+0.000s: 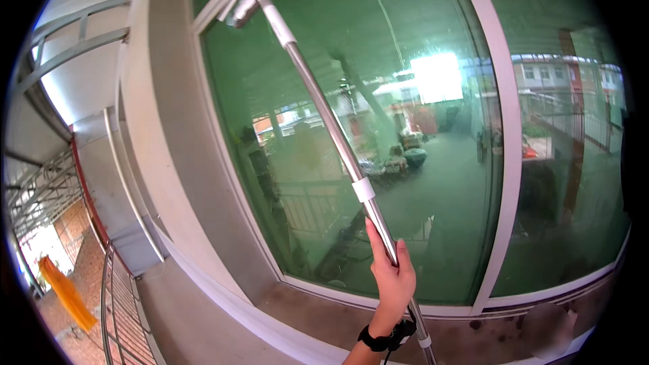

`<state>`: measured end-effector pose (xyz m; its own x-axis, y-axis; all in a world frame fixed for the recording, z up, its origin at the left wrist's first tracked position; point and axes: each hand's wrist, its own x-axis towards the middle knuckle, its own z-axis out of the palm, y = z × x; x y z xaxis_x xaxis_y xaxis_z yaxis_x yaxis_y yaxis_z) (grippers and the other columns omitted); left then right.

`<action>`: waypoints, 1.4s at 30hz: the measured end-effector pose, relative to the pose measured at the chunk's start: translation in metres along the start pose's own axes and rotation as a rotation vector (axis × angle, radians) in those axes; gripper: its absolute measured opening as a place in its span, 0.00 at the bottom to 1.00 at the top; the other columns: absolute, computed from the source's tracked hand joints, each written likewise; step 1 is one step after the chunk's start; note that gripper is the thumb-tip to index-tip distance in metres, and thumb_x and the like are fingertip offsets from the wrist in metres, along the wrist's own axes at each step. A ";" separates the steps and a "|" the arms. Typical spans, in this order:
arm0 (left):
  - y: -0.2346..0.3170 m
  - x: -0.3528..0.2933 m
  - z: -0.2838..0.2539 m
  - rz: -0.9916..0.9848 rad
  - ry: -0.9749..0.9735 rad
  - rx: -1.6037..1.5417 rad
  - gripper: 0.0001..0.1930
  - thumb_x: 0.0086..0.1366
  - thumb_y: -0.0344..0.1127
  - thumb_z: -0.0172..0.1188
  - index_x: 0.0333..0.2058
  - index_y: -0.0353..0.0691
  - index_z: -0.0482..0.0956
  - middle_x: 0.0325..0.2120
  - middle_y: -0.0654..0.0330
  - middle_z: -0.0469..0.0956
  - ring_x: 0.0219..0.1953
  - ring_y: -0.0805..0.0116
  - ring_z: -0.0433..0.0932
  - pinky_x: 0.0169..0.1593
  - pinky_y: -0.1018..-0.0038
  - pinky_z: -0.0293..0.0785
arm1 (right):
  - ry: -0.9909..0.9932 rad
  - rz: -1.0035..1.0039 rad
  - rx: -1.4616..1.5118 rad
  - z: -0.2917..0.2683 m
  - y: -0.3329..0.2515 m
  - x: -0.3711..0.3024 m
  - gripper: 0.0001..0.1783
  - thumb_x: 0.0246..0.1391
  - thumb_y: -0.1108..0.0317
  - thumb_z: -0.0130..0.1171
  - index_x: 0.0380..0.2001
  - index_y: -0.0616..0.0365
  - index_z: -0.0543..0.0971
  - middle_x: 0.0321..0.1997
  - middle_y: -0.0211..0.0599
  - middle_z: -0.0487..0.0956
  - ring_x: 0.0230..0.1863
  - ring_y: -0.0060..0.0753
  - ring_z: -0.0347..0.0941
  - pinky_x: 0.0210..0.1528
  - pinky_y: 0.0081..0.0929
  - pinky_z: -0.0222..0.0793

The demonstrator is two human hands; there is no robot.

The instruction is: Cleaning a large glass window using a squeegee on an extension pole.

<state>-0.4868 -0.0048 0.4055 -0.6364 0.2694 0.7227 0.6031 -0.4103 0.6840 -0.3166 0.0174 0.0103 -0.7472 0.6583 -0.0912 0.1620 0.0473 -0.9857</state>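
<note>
My left hand [393,280] is closed round the silvery pole of a long-handled window squeegee [316,88], low in the view. A black band [389,335] sits on that wrist. The pole slants up and to the left, with white collars along it. At its top a white joint carries the squeegee head [253,0], which lies at the upper left of a green-tinted window pane [304,236]. Part of the head is cut off by the upper edge. Whether its blade presses on the glass I cannot tell. My right hand is out of view.
A pale window frame bar [506,142] divides this pane from another pane [574,230] at the right. Bright reflections cover the glass. At the left are a thick wall edge [176,128], a metal railing [122,304] and a hanging orange cloth [66,292]. A sill [304,297] runs below.
</note>
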 end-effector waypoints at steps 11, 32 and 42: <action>-0.069 0.049 -0.099 0.133 -0.239 -0.154 0.35 0.64 0.27 0.53 0.64 0.27 0.44 0.26 0.55 0.75 0.22 0.68 0.74 0.28 0.74 0.72 | 0.160 -0.138 -0.073 0.135 0.015 0.050 0.16 0.54 0.59 0.57 0.20 0.58 0.69 0.16 0.28 0.62 0.22 0.24 0.55 0.23 0.33 0.55; -0.148 -0.027 -0.372 -0.451 -0.989 -0.461 0.16 0.65 0.27 0.52 0.51 0.35 0.66 0.20 0.66 0.71 0.21 0.81 0.70 0.25 0.80 0.66 | 0.788 0.509 -0.229 0.474 0.046 -0.101 0.18 0.49 0.56 0.64 0.19 0.61 0.76 0.16 0.35 0.74 0.20 0.31 0.70 0.26 0.35 0.68; -0.226 -0.201 -0.551 -0.985 -1.693 -0.488 0.13 0.61 0.38 0.60 0.42 0.38 0.78 0.22 0.66 0.75 0.27 0.77 0.74 0.32 0.77 0.70 | 0.759 0.703 -0.227 0.765 0.243 -0.323 0.16 0.55 0.57 0.59 0.32 0.62 0.81 0.26 0.45 0.80 0.30 0.32 0.75 0.33 0.34 0.69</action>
<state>-0.7602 -0.4466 0.0517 0.5766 0.7733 -0.2635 0.0591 0.2822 0.9575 -0.5290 -0.7590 -0.3083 0.1468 0.8855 -0.4408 0.5771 -0.4386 -0.6889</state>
